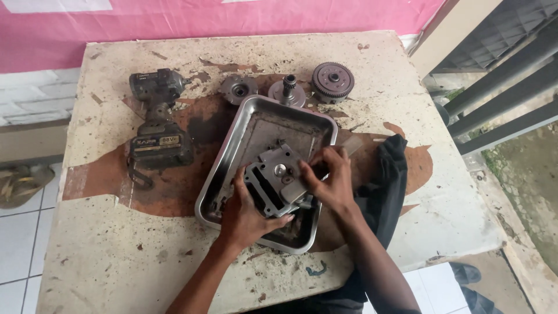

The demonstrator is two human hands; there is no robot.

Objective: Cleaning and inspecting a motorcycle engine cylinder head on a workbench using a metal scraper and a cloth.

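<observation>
Here, left hand (247,212) and right hand (328,180) both grip the engine part (278,180) — inside the tray's (232,145) rim.

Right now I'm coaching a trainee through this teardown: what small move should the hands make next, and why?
Probably lift the grey metal engine part slightly and steady it. The left hand cups its lower side and the right hand grips its right edge, both over the steel tray. The part sits tilted in the tray, so a firmer level hold seems sensible before anything else.
</observation>
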